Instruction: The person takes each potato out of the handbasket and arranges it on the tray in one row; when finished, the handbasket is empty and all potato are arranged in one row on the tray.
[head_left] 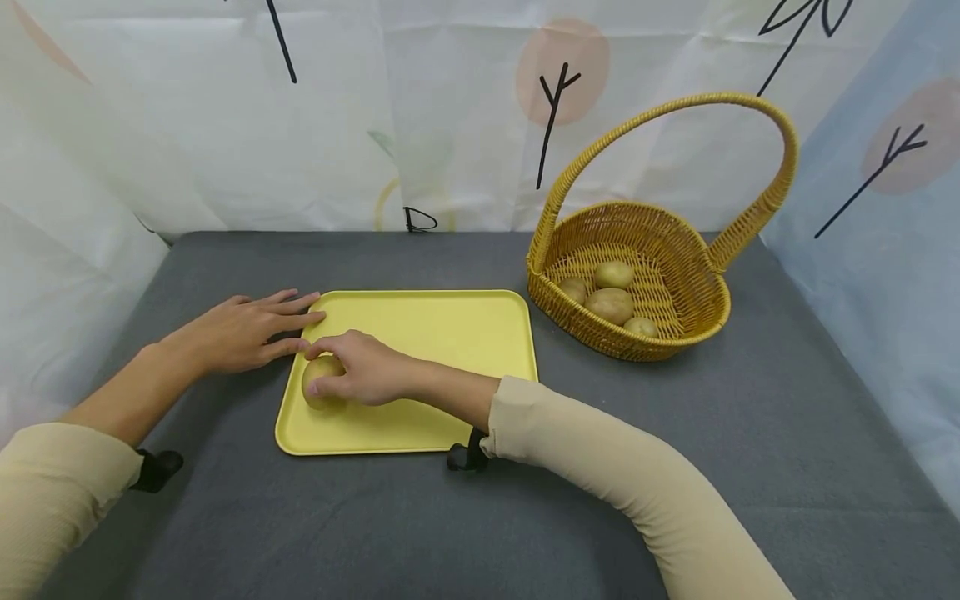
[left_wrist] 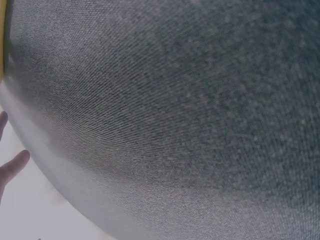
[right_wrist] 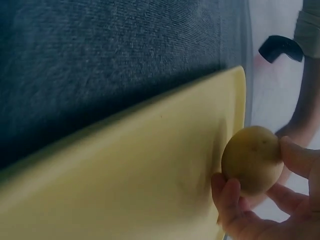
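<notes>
A yellow rectangular tray (head_left: pixel 450 333) lies on the grey table. My right hand (head_left: pixel 367 369) holds a potato (head_left: pixel 318 392) at the tray's left end, thumb on one side and fingertips on the other. In the right wrist view the potato (right_wrist: pixel 254 160) is pinched close over the tray (right_wrist: pixel 150 165), near its rim. My left hand (head_left: pixel 251 331) is spread out flat, its fingertips at the tray's upper left edge. Only two of its fingertips (left_wrist: pixel 16 166) show in the left wrist view.
A yellow wicker basket (head_left: pixel 705 292) with a tall arched handle stands to the right behind the tray. Several potatoes (head_left: pixel 610 306) lie in it. White cloth (head_left: pixel 300 150) with printed drawings hangs behind and beside the grey table (head_left: pixel 322 525).
</notes>
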